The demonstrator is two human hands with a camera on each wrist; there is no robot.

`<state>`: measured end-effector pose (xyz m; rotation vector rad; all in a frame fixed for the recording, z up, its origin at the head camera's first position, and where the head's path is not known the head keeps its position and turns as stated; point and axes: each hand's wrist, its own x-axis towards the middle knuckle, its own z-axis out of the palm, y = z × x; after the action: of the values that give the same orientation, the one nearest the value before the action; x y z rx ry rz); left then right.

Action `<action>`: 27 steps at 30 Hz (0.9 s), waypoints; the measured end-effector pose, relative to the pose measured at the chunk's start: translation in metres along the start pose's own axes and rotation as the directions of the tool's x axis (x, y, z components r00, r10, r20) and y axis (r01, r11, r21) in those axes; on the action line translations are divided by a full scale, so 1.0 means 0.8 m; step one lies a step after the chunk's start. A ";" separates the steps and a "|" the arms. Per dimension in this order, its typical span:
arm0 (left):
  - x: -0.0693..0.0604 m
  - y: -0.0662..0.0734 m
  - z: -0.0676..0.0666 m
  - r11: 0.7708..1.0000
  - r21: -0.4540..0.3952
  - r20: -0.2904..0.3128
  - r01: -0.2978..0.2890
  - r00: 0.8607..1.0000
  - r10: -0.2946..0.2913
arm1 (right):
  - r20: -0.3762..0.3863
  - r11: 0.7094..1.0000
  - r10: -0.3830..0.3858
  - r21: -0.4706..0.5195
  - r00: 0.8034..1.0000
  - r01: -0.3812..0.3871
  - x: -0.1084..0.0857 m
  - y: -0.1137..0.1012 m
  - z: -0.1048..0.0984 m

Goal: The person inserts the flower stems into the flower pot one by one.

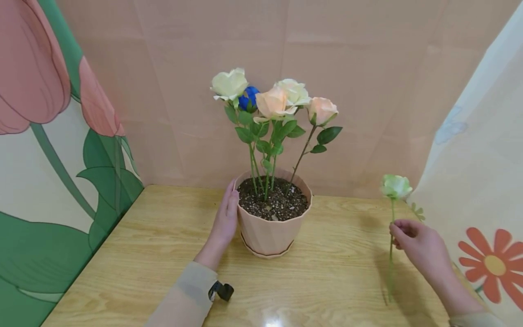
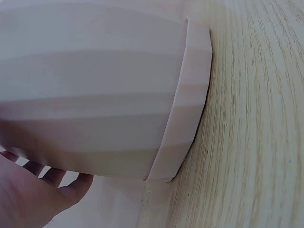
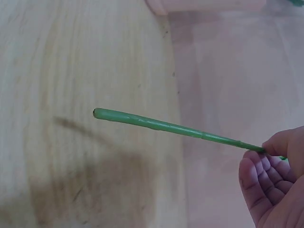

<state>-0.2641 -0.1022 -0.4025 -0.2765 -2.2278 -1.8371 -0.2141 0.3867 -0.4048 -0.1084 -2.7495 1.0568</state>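
Observation:
A pink faceted flowerpot (image 1: 269, 234) filled with dark soil (image 1: 274, 211) stands on the table. My left hand (image 1: 226, 215) rests against its left side, and in the left wrist view the fingers (image 2: 76, 187) touch the pot wall (image 2: 90, 80). Off to the right, my right hand (image 1: 422, 250) pinches a pale green-white rose by its stem between thumb and fingers. That rose's bloom (image 1: 396, 186) points up. In the right wrist view the bare green stem (image 3: 161, 125) reaches past the hand (image 3: 280, 180), its lower end above the table.
Several roses stand in the soil: a cream rose (image 1: 229, 85), a blue rose (image 1: 248, 97), a peach rose (image 1: 274, 103) and a pink rose (image 1: 323, 110) among them. A saucer (image 1: 267, 255) sits under the pot. Behind the wooden table (image 1: 339, 272) hangs a pinkish cloth (image 1: 196, 54).

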 end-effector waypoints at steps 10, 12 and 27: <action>0.001 -0.002 0.000 1.000 -0.006 0.005 -0.012 1.000 0.013 | -0.131 0.991 -0.126 0.026 0.983 0.130 -0.003 -0.060 -0.013; 0.000 -0.002 0.000 1.000 -0.002 0.005 -0.013 1.000 0.013 | -0.149 0.988 -0.141 0.046 0.979 0.149 -0.002 -0.072 -0.016; 0.001 -0.003 -0.001 1.000 0.008 0.001 -0.012 1.000 0.012 | -0.258 0.953 -0.259 0.089 0.931 0.290 0.006 -0.167 -0.027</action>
<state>-0.2655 -0.1033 -0.4042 -0.2879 -2.2288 -1.8217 -0.2140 0.3021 -0.2989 0.1531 -2.3854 1.0569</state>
